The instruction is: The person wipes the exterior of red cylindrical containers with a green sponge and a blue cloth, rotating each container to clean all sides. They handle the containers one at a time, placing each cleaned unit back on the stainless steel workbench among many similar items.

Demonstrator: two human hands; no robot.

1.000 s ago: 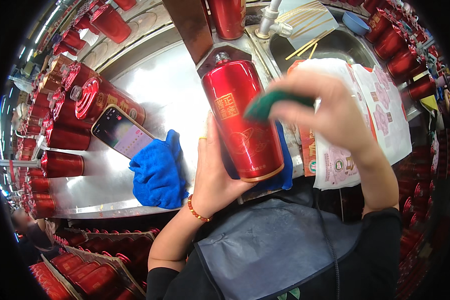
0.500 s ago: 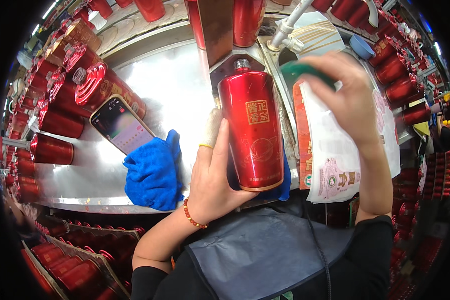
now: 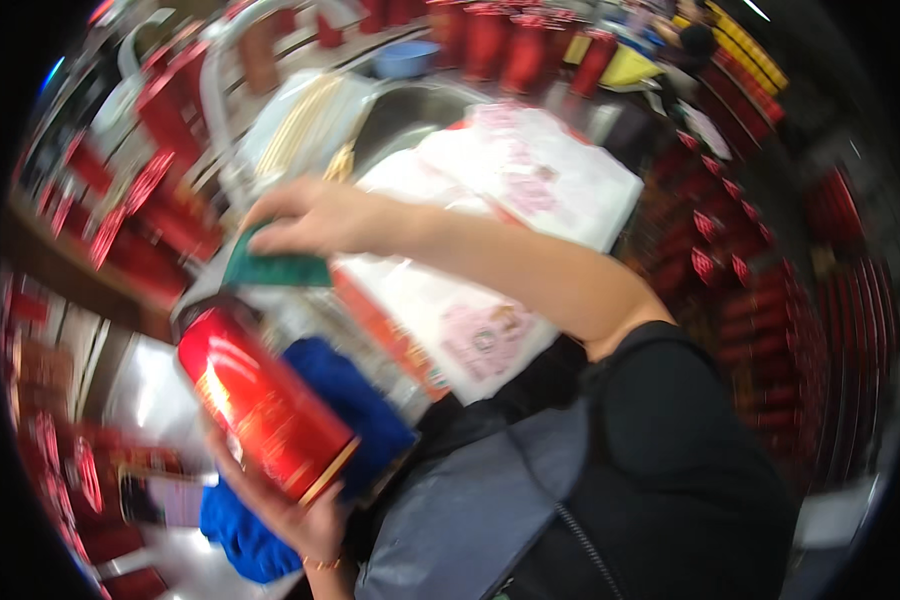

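Observation:
My left hand (image 3: 300, 520) is closed around the lower part of a red bottle (image 3: 265, 405), which leans with its neck end toward the upper left. Above that end, my right hand (image 3: 320, 220) grips a flat green piece (image 3: 275, 268); motion blur hides what kind of piece it is. A blue cloth (image 3: 355, 390) lies beside the bottle on its right. Another blue cloth (image 3: 245, 535) is bunched by my left hand. White printed plastic bags or sheets (image 3: 485, 345) lie under and beside my right forearm.
A metal sink (image 3: 400, 115) lies beyond the white sheets, with a blue bowl (image 3: 406, 58) behind it. A pale pipe (image 3: 215, 110) curves up at the far left. More red bottles (image 3: 160, 215) stand left and right. A phone (image 3: 175, 500) rests near the lower left.
The view has swung to the right and blurred. My right hand, with the green piece, has come closer to the bottle's neck end. The bottle now tilts to the left in view.

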